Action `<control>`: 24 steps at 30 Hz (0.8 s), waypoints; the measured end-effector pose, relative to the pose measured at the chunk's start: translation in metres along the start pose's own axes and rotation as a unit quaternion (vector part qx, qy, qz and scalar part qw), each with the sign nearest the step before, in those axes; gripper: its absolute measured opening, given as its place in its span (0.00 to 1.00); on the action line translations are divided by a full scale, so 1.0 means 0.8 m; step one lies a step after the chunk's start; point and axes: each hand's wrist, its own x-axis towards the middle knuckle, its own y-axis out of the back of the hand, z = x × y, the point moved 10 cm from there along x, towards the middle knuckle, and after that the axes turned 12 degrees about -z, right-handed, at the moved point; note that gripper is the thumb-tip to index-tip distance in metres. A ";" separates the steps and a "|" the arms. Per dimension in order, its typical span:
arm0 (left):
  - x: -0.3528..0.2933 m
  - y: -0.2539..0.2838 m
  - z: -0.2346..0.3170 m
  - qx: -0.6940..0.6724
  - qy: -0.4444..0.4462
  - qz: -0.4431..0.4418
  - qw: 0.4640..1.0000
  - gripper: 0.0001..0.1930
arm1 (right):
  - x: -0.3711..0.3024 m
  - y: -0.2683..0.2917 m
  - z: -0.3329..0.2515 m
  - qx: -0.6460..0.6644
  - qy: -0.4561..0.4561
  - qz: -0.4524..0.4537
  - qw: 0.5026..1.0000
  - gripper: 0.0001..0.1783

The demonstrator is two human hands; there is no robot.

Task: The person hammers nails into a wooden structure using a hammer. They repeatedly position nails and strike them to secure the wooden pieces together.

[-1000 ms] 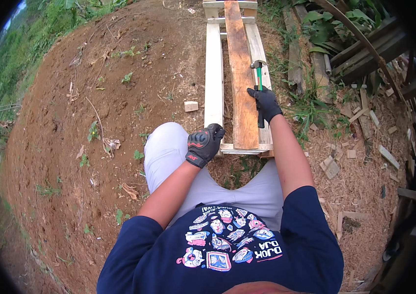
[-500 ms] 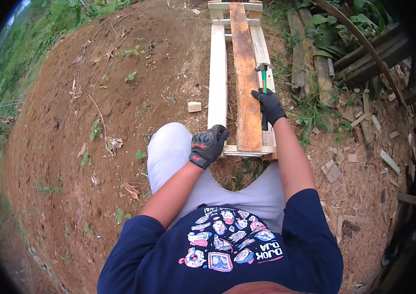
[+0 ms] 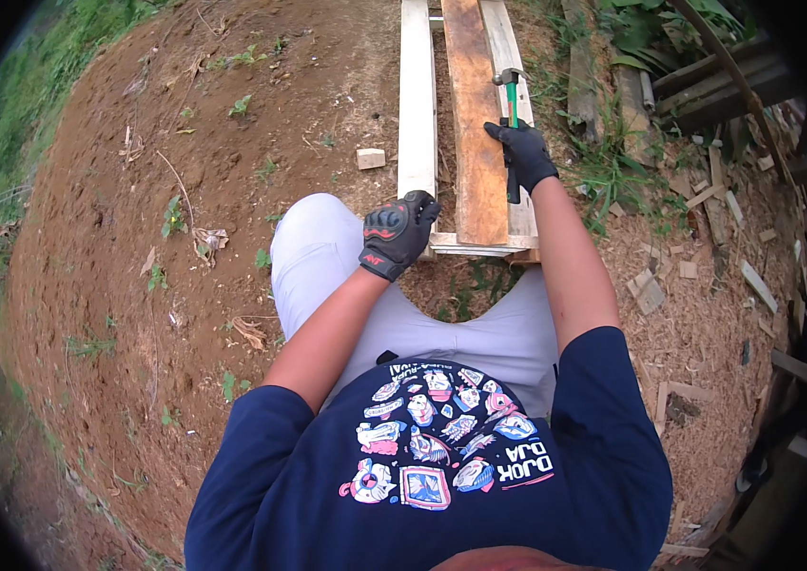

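Note:
My right hand (image 3: 525, 154), in a black glove, is wrapped round a claw hammer with a green and black handle (image 3: 513, 109). Its metal head points away from me, above the right side of a wooden frame. My left hand (image 3: 398, 233), in a black glove with red marks, is closed at the near end of the frame's pale left board (image 3: 417, 114). Whatever its fingertips pinch is hidden. Between the hands lies a rough brown plank (image 3: 477, 143), lengthwise on the frame. The pale right board (image 3: 524, 214) is partly covered by my right hand and the hammer.
A small wood block (image 3: 371, 159) lies on bare soil left of the frame. Wood offcuts (image 3: 649, 290) and sawdust are scattered on the right. Stacked dark timbers (image 3: 722, 76) stand at the far right among leafy plants. My knees straddle the frame's near end.
The view has tipped, so the frame and both hands sit higher in the picture and its far end is cut off. Both hands keep their grip and place on the frame.

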 end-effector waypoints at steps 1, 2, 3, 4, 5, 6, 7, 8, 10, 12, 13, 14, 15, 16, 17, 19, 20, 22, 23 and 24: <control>0.000 0.000 0.001 -0.002 -0.010 0.007 1.000 0.16 | 0.000 0.000 0.000 0.004 0.002 0.001 1.000 0.18; 0.001 -0.001 -0.001 0.000 -0.010 0.004 1.000 0.16 | 0.000 -0.002 0.000 0.007 0.004 0.001 1.000 0.18; 0.001 -0.003 -0.003 0.003 -0.010 0.000 1.000 0.16 | 0.000 -0.004 0.000 0.011 0.006 0.002 1.000 0.18; 0.002 -0.003 -0.001 0.005 -0.012 -0.004 1.000 0.16 | 0.000 -0.004 0.001 0.016 0.009 0.000 1.000 0.18; 0.001 -0.003 -0.002 0.003 -0.009 -0.007 1.000 0.16 | 0.000 -0.005 0.002 0.021 0.012 -0.001 1.000 0.18; 0.000 -0.002 -0.002 0.002 -0.006 -0.010 1.000 0.16 | 0.001 -0.005 0.002 0.027 0.015 -0.002 1.000 0.18; -0.001 -0.002 -0.004 0.000 -0.002 -0.014 1.000 0.16 | -0.001 -0.007 0.000 0.021 0.014 0.001 1.000 0.18; 0.000 -0.003 -0.006 0.002 0.005 -0.022 1.000 0.16 | -0.002 -0.010 -0.001 0.016 0.012 0.004 1.000 0.18; 0.000 -0.005 -0.012 0.005 0.019 -0.039 0.999 0.16 | -0.004 -0.012 -0.002 0.009 0.009 0.007 1.000 0.18; 0.000 -0.007 -0.014 0.008 0.020 -0.039 0.999 0.16 | -0.004 -0.013 -0.002 0.006 0.006 0.006 1.000 0.17; 0.000 -0.007 -0.013 0.011 0.019 -0.038 0.999 0.16 | -0.003 -0.011 0.000 0.006 0.007 0.008 1.000 0.17; 0.001 -0.007 -0.012 0.009 0.017 -0.041 0.999 0.16 | -0.003 -0.009 0.002 0.006 0.007 0.009 1.000 0.17; 0.001 -0.007 -0.010 0.007 0.014 -0.043 0.999 0.16 | -0.002 -0.006 0.003 0.005 0.008 0.011 1.000 0.17; 0.001 -0.007 -0.011 0.006 0.013 -0.044 0.999 0.16 | -0.003 -0.008 0.002 0.005 0.004 0.011 1.000 0.18; 0.000 -0.006 -0.010 0.007 0.010 -0.043 0.999 0.16 | -0.004 -0.010 0.002 0.004 0.000 0.011 1.000 0.18; -0.001 -0.005 -0.009 0.009 0.003 -0.041 0.999 0.16 | -0.005 -0.013 0.001 0.010 -0.001 0.011 1.000 0.18; -0.001 -0.006 -0.011 0.005 0.008 -0.044 0.999 0.16 | -0.006 -0.015 0.000 0.016 0.001 0.011 1.000 0.18; 0.000 -0.007 -0.015 -0.004 0.015 -0.049 0.999 0.16 | -0.007 -0.015 0.003 0.023 0.003 0.018 1.000 0.18; 0.004 -0.007 -0.013 -0.002 0.018 -0.057 0.998 0.16 | -0.003 -0.011 0.003 0.023 0.009 0.027 0.999 0.18; 0.001 -0.008 -0.011 0.001 0.020 -0.064 0.998 0.16 | -0.001 -0.007 0.004 0.023 0.016 0.035 0.999 0.18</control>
